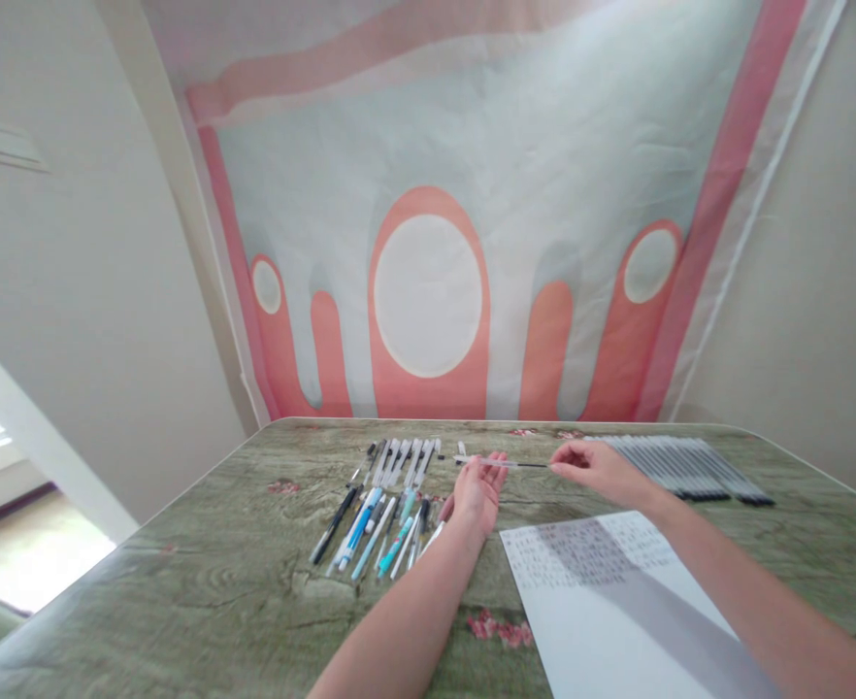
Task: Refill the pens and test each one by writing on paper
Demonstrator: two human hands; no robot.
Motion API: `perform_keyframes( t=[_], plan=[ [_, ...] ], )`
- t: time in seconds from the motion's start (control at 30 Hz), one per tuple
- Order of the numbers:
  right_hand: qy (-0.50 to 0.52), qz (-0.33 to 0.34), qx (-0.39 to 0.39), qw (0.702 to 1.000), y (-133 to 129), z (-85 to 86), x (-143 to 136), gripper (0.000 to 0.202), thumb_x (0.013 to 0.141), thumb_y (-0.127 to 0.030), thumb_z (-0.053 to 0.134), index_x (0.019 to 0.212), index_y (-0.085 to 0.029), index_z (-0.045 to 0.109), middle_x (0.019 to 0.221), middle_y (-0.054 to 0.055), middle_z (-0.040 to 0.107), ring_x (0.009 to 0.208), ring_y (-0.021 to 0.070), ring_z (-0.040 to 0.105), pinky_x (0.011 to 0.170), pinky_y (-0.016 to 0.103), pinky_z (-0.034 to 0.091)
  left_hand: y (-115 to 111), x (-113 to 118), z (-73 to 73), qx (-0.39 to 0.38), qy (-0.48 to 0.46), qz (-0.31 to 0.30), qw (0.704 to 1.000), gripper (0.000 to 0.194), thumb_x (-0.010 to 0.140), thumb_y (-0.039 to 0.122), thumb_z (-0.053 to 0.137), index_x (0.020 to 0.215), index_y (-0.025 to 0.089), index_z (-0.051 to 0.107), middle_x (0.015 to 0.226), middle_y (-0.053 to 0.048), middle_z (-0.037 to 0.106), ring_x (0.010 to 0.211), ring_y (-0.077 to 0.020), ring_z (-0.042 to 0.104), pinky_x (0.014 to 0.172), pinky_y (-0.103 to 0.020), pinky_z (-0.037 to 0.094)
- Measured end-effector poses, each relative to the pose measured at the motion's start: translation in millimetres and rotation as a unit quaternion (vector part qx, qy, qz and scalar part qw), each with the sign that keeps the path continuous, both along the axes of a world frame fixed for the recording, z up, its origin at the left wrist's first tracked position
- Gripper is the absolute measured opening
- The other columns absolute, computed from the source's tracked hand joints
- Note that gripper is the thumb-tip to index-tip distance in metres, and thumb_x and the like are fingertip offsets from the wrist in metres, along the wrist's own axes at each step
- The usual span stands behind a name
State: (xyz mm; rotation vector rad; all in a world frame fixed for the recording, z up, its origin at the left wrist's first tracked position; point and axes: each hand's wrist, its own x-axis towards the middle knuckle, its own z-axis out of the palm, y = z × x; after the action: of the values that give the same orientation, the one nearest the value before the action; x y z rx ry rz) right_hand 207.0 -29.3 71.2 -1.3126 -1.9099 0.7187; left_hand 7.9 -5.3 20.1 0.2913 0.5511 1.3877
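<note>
My left hand is turned palm up, its thumb and fingers closed on a clear pen barrel held level above the table. A thin refill, dark toward its right end, reaches out of the barrel to the right. My right hand pinches that dark end between thumb and fingertips. How far the refill sits inside the barrel is too small to tell. Below my left wrist lie mixed pens, blue, black, white and turquoise. Behind them is a row of clear pen parts.
A long row of clear, dark-tipped refills or pens lies at the right, behind my right forearm. A sheet of paper with handwriting is at the front right. The wood-patterned table meets a wall hanging at its far edge.
</note>
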Motion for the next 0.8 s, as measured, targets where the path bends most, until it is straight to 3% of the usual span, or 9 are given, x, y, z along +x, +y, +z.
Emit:
perform_keyframes(
  t=[0.1, 0.2, 0.4, 0.57, 0.73, 0.8],
  plan=[
    [0.011, -0.014, 0.032, 0.999, -4, 3.7, -10, 0.030, 0.068, -0.043, 0.057, 0.080, -0.016, 0.061, 0.070, 0.003, 0.061, 0.060, 0.0136, 0.053, 0.057, 0.025, 0.041, -9, 7, 2.4, 0.023, -0.002, -0.065, 0.998, 0.007, 0.082, 0.020, 0.049, 0.082, 0.013, 0.048, 0.086, -0.011, 0.063, 0.078, -0.0174, 0.064, 0.073, -0.031, 0.052],
    [0.012, -0.011, 0.049, 0.999, -11, 10.7, -20, 0.030, 0.069, -0.045, 0.057, 0.080, -0.017, 0.061, 0.070, 0.004, 0.061, 0.062, 0.0142, 0.053, 0.057, 0.025, 0.042, -16, 13, 3.6, -0.012, -0.010, -0.119, 0.993, 0.010, 0.082, 0.020, 0.049, 0.082, 0.011, 0.052, 0.077, -0.008, 0.063, 0.070, -0.0141, 0.064, 0.070, -0.027, 0.052],
    [0.008, -0.014, 0.044, 0.999, -13, 18.0, -14, 0.033, 0.078, -0.047, 0.045, 0.075, -0.016, 0.059, 0.066, 0.002, 0.059, 0.056, 0.0118, 0.049, 0.052, 0.023, 0.039, -13, 13, 1.3, -0.088, -0.047, -0.120, 0.988, 0.013, 0.083, 0.017, 0.046, 0.075, 0.010, 0.054, 0.070, -0.006, 0.060, 0.061, -0.0096, 0.061, 0.060, -0.019, 0.051],
    [-0.059, 0.006, 0.078, 0.995, 13, 16.3, -27, 0.028, 0.075, -0.041, 0.049, 0.076, -0.016, 0.062, 0.067, 0.002, 0.062, 0.059, 0.0132, 0.052, 0.055, 0.024, 0.038, -13, 12, -6.0, -0.087, -0.035, -0.140, 0.986, 0.011, 0.083, 0.017, 0.046, 0.076, 0.011, 0.052, 0.065, -0.004, 0.058, 0.058, -0.0097, 0.058, 0.058, -0.020, 0.049],
    [-0.177, 0.086, 0.093, 0.976, 54, 24.5, -76, 0.019, 0.072, -0.027, 0.051, 0.078, -0.016, 0.066, 0.072, 0.003, 0.066, 0.064, 0.0141, 0.057, 0.059, 0.023, 0.040, -17, 17, -10.2, -0.079, 0.023, -0.162, 0.983, 0.009, 0.081, 0.018, 0.044, 0.076, 0.013, 0.050, 0.059, -0.003, 0.054, 0.052, -0.0107, 0.055, 0.056, -0.022, 0.045],
    [-0.275, 0.121, 0.094, 0.949, 69, 24.1, -100, 0.017, 0.070, -0.021, 0.053, 0.077, -0.018, 0.067, 0.073, 0.003, 0.067, 0.064, 0.0140, 0.058, 0.058, 0.022, 0.041, -17, 17, -10.5, -0.072, 0.026, -0.161, 0.984, 0.009, 0.080, 0.018, 0.044, 0.076, 0.014, 0.050, 0.059, -0.003, 0.053, 0.052, -0.0108, 0.055, 0.057, -0.022, 0.045]
  ],
)
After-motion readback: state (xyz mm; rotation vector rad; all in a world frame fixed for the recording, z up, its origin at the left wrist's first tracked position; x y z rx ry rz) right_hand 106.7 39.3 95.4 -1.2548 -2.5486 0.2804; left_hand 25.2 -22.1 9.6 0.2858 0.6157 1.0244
